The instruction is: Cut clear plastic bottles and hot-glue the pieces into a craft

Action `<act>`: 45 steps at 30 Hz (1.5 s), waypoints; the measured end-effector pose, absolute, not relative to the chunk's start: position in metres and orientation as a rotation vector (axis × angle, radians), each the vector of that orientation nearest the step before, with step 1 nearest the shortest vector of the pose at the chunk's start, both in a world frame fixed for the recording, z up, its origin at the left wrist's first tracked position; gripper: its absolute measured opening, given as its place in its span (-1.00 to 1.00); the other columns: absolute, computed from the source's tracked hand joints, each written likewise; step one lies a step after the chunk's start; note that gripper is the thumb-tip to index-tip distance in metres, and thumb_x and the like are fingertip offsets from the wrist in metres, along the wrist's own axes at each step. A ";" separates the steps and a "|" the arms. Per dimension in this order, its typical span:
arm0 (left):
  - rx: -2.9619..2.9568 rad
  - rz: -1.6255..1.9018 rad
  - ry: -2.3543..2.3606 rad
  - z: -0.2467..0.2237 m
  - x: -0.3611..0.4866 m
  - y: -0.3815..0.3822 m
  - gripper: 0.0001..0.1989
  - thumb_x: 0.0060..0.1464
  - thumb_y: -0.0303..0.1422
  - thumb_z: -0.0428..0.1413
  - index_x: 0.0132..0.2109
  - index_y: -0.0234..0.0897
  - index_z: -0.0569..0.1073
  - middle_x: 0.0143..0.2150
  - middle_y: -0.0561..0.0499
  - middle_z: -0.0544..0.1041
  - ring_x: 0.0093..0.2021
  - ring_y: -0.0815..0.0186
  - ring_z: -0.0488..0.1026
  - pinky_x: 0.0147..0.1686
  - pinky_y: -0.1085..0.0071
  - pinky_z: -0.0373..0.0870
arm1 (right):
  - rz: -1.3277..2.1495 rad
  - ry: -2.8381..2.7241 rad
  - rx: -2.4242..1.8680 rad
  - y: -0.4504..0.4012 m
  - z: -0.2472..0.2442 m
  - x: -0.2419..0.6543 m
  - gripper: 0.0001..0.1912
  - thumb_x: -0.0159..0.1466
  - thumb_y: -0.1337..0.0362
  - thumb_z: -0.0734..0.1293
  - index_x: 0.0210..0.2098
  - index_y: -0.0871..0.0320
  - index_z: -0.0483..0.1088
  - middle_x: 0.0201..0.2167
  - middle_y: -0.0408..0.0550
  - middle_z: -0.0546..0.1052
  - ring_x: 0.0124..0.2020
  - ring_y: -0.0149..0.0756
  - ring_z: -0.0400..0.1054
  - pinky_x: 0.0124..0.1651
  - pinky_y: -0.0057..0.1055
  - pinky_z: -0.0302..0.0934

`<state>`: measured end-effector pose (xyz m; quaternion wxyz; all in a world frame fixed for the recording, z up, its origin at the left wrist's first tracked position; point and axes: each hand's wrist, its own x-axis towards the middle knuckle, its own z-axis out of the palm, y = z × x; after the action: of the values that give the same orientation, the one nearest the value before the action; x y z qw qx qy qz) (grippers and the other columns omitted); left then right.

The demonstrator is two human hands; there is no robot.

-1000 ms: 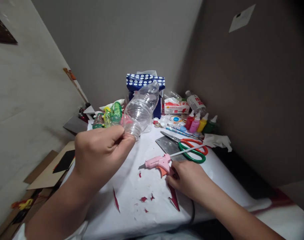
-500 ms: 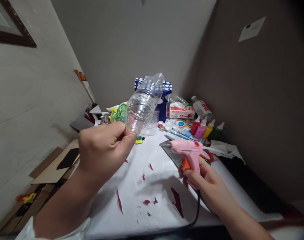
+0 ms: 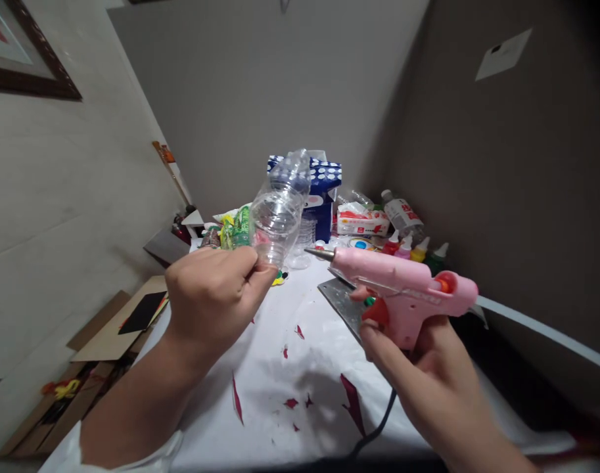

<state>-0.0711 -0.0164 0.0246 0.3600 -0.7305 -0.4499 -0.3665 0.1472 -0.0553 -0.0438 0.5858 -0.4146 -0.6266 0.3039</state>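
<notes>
Raised over the white table, my left hand pinches the neck end of a clear plastic bottle, which tilts up and slightly right. My right hand is wrapped round the handle of a pink glue gun, fingers by its orange trigger. The gun's metal nozzle points left, a little to the right of the bottle's lower end, not touching it. A white glue stick sticks out of the gun's back.
Dark red scraps lie on the white table. A grey metal plate is below the gun. Behind stand a blue dotted box, paint bottles and a labelled bottle. Cardboard is at the left.
My right hand has brought the glue gun closer to the camera and higher, its nozzle now nearer the bottle. The bottle stands slightly more upright in my left hand.
</notes>
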 end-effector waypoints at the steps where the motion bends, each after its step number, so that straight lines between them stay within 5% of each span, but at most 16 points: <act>1: -1.864 -0.930 -1.159 0.024 -0.071 -0.016 -0.66 0.04 -0.50 0.09 -0.62 -0.24 0.17 -0.70 0.16 0.12 -0.61 0.41 0.07 -0.55 0.42 -0.05 | 0.726 -1.476 -0.948 -0.057 -0.047 0.148 -0.87 0.28 0.25 0.33 -0.16 -0.01 0.35 -0.54 -0.18 0.44 -0.61 -0.33 0.33 -0.64 -0.47 0.27; 7: -1.841 -0.888 -1.128 0.021 -0.070 -0.013 -0.67 0.06 -0.47 0.11 -0.61 -0.24 0.22 -0.70 0.15 0.17 -0.61 0.39 0.10 -0.53 0.40 -0.02 | 0.667 -1.632 -0.906 -0.061 -0.057 0.152 -0.75 0.37 0.30 0.23 0.02 -0.06 0.33 -0.40 -0.12 0.48 -0.38 -0.22 0.43 -0.35 -0.34 0.41; 12: -1.864 -0.864 -1.110 0.020 -0.068 -0.014 -0.66 0.07 -0.48 0.10 -0.62 -0.24 0.24 -0.71 0.15 0.18 -0.63 0.40 0.08 -0.52 0.39 0.03 | 0.252 -1.827 -0.946 -0.055 -0.055 0.149 -0.75 0.32 0.30 0.28 0.00 0.01 0.34 -0.23 -0.01 0.47 -0.20 -0.12 0.44 -0.12 -0.20 0.41; 21: -1.871 -0.880 -1.018 0.018 -0.066 -0.011 -0.65 0.06 -0.47 0.11 -0.63 -0.23 0.24 -0.72 0.14 0.19 -0.63 0.38 0.07 -0.54 0.37 0.03 | 0.158 -1.885 -0.952 -0.054 -0.049 0.151 -0.89 0.33 0.29 0.26 -0.13 0.06 0.31 -0.28 -0.04 0.44 -0.28 -0.19 0.39 -0.14 -0.24 0.39; 37: -1.916 -0.898 -1.020 0.019 -0.066 -0.015 -0.63 0.04 -0.49 0.14 -0.64 -0.24 0.21 -0.72 0.15 0.13 -0.63 0.39 0.01 -0.56 0.39 -0.03 | 0.216 -1.821 -0.908 -0.057 -0.042 0.149 -0.60 0.37 0.28 0.21 0.19 0.01 0.26 -0.21 -0.01 0.52 -0.30 -0.20 0.45 -0.27 -0.30 0.45; 45: -1.920 -0.940 -1.030 0.020 -0.065 -0.016 -0.62 0.02 -0.50 0.15 -0.63 -0.24 0.15 -0.71 0.16 0.10 -0.62 0.40 -0.01 -0.57 0.40 -0.05 | 0.235 -1.837 -0.921 -0.058 -0.048 0.155 -0.55 0.36 0.32 0.24 0.22 0.00 0.22 -0.15 -0.01 0.48 -0.20 -0.20 0.43 -0.12 -0.28 0.42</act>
<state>-0.0646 -0.0159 0.0200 0.3748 -0.7502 -0.4025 -0.3671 0.1547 -0.0583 -0.0484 0.5111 -0.3827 -0.7634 0.0975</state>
